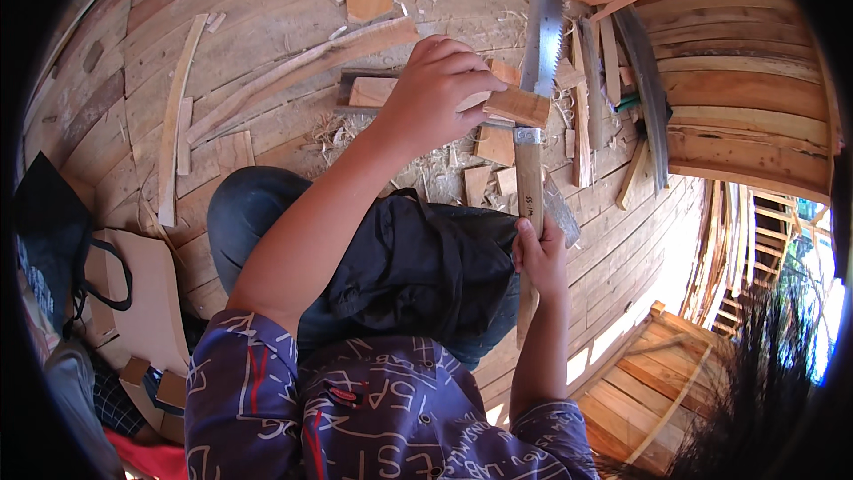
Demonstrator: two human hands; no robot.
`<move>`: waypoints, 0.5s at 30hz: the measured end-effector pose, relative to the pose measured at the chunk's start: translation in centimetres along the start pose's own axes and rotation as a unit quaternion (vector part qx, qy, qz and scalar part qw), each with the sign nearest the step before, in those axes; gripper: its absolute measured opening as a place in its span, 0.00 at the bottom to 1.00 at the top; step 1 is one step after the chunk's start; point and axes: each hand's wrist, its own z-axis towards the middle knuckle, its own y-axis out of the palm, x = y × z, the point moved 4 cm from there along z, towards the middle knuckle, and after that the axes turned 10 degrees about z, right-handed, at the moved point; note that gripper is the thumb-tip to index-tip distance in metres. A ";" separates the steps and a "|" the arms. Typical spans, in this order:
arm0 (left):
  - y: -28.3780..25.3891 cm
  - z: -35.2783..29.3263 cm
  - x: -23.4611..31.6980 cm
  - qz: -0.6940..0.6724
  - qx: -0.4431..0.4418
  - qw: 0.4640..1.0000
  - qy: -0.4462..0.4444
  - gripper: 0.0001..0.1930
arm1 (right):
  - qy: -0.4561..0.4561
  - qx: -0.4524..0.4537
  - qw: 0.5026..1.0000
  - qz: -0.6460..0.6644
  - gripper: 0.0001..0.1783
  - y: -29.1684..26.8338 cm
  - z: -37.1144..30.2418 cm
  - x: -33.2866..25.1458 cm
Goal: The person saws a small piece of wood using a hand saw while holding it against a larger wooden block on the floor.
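My left hand [440, 93] is closed on a small wooden block [520, 108], which juts out past the fingers to the right. My right hand [541, 253] wraps the long wooden handle of a hand saw [529, 180]. The toothed metal blade [543, 31] points away from me, teeth to the right. The block crosses in front of the saw near where blade meets handle; whether the teeth touch it, I cannot tell. Just beyond my right hand lies a greyish flat piece [562, 213], partly hidden.
Wood offcuts [368, 0], long strips [178, 116] and shavings [435, 164] lie on the plank floor [267, 0]. A curved plank wall [746, 116] rises at right, with a wooden hatch-like panel [662, 382] nearer me. A cardboard box [142, 293] and black bag [53, 231] stand left.
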 end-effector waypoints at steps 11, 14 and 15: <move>-0.5 0.0 0.6 -0.013 0.061 0.997 0.038 0.22 | 0.007 -0.012 0.999 0.033 0.13 -0.1 -0.5 0.1; -0.7 0.1 0.7 -0.001 0.065 0.997 0.033 0.20 | 0.016 -0.010 0.999 0.035 0.12 0.4 -0.5 -0.3; -0.8 0.1 0.7 0.005 0.067 0.997 0.031 0.19 | 0.016 -0.012 0.999 0.035 0.12 0.5 -0.6 -0.4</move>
